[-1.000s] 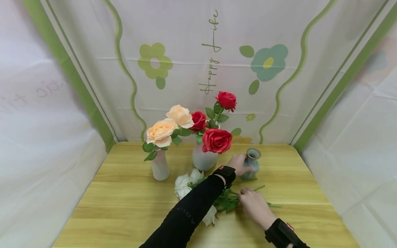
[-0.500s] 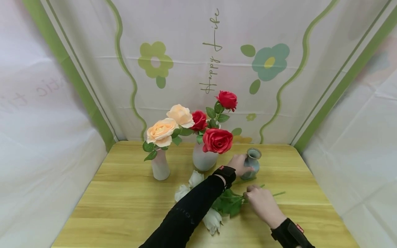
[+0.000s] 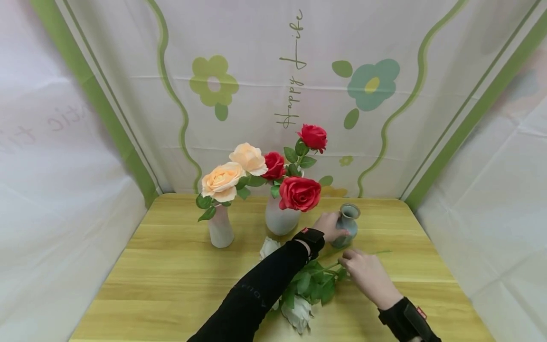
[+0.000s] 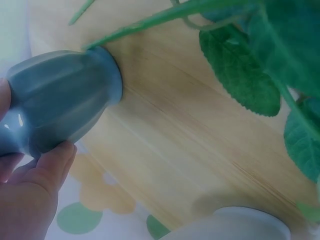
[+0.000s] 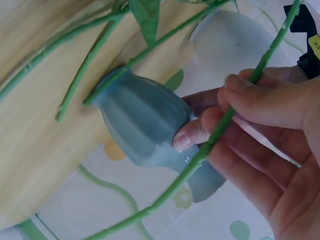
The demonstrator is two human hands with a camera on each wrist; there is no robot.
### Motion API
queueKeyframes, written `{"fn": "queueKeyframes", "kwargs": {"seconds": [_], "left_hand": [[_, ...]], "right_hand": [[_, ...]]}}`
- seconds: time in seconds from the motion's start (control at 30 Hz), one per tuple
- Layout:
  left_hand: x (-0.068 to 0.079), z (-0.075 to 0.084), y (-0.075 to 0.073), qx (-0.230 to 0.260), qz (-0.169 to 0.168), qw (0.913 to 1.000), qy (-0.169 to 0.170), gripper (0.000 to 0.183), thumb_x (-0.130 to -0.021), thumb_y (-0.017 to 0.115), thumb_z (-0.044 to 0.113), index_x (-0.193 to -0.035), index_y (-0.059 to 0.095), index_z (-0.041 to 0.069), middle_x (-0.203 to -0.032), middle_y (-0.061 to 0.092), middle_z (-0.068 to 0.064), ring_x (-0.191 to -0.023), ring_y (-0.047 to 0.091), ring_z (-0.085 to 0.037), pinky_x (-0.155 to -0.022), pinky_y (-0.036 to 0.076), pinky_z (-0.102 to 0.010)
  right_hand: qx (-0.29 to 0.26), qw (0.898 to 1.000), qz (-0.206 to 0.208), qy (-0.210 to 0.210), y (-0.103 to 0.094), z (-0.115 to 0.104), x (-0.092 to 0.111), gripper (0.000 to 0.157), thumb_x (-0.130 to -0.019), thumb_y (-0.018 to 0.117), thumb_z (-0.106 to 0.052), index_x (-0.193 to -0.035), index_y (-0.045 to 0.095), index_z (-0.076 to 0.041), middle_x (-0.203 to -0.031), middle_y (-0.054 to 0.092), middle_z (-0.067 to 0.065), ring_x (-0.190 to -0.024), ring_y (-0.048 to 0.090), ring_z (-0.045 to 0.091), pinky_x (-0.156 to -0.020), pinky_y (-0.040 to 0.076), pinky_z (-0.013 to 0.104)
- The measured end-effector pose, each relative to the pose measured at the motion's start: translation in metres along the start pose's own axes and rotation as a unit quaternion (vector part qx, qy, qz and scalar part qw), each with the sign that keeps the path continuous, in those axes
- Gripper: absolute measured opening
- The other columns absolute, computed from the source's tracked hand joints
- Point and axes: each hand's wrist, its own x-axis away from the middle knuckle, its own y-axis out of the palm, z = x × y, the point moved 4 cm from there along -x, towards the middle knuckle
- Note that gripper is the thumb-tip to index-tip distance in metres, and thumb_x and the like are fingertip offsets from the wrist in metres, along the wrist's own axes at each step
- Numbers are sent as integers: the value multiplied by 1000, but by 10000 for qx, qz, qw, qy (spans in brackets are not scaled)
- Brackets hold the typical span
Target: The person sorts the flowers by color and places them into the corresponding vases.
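Note:
My left hand [image 3: 328, 228] grips the small blue-grey vase [image 3: 348, 232] around its body, and the vase stands upright on the table. Its ribbed side shows close up in the left wrist view, with fingers at its neck. Just in front of it, my right hand [image 3: 368, 276] pinches the green stem [image 5: 172, 187] of a white artificial rose between thumb and fingers. The stem's cut end points right, past the hand. One white rose head [image 3: 297, 314] lies low near the front; another white rose [image 3: 269, 247] is partly hidden behind my left sleeve. Leaves [image 3: 316, 282] bunch beneath the forearm.
Behind on the left, a whitish vase [image 3: 221, 230] holds peach roses [image 3: 222, 183]. Beside it, a rounder white vase [image 3: 282, 218] carries red roses [image 3: 300, 194]. More loose stems [image 5: 87, 65] lie on the wooden table [image 3: 162, 285] by the vase foot. Printed cloth encloses the back and sides.
My right hand has shifted slightly right, drawing the stem along. The front white rose has swung toward the table's near side, and the leaves have spread. My left hand keeps its place on the vase.

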Motion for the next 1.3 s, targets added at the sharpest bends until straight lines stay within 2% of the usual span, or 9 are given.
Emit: {"fn": "queueKeyframes", "kwargs": {"seconds": [0.33,0.73,0.87,0.97,1.03,1.07,1.13,1.2,1.3], "left_hand": [[0,0,-1,-3,-55,10000,25,48,-88,76,31,-128,61,10,-115,66,-2,-102,63,-12,-77,50,-18],[-4,-4,0,-58,-114,9997,219,44,-88,76,32,-125,63,10,-112,67,0,-100,62,-10,-79,49,-17],[-3,-3,0,-82,-138,9997,187,46,-89,76,32,-126,62,10,-113,67,0,-101,62,-10,-79,49,-17],[-3,-2,-2,-94,-132,9998,149,46,-88,76,32,-126,62,10,-114,67,0,-102,62,-10,-79,49,-17],[-2,-2,-2,-132,-117,9997,175,46,-88,76,32,-127,62,11,-115,66,0,-103,62,-10,-80,49,-17],[-2,-1,-2,-132,-119,9997,175,47,-88,76,33,-127,62,11,-115,66,0,-103,62,-10,-80,49,-17],[-1,0,-2,-169,-120,9996,181,49,-88,75,33,-129,61,11,-117,66,0,-104,62,-10,-81,48,-16],[-1,1,-2,-171,-138,9996,183,50,-88,75,34,-130,60,11,-118,66,-1,-106,62,-11,-82,48,-16],[0,0,-1,-144,-130,9997,171,50,-88,75,34,-131,61,11,-119,66,-1,-106,61,-10,-83,48,-16]], "right_hand": [[-75,9999,-58,-53,-6,9,0,30,-63,85,11,-85,76,-8,-81,62,8,-69,59,20,-46,49,28],[-328,9985,-231,-367,-18,10,-1,33,-66,83,12,-94,75,-4,-88,62,7,-73,61,18,-51,52,29],[-433,9983,-174,-351,-22,10,-1,34,-64,83,14,-91,74,-4,-88,61,6,-74,61,17,-53,53,28],[-606,9974,31,-392,-26,12,-2,35,-62,82,16,-90,74,-3,-89,62,6,-76,63,18,-56,55,28],[-688,9962,261,-460,-28,15,-1,19,-84,68,15,-90,74,-2,-90,63,7,-78,64,20,-58,56,29],[-708,9955,388,-492,-30,16,0,20,-94,58,11,-91,74,-1,-91,64,8,-78,64,20,-59,57,30],[-763,9935,653,-537,-33,20,2,42,-107,34,-2,-92,73,0,-92,64,9,-80,65,22,-60,57,30],[-766,9918,871,-541,-36,24,4,65,-109,11,-16,-93,72,0,-93,64,10,-80,65,23,-60,57,30],[-774,9895,1117,-497,-39,30,5,61,-108,15,-18,-94,71,1,-93,63,10,-78,65,23,-58,56,30]]}}
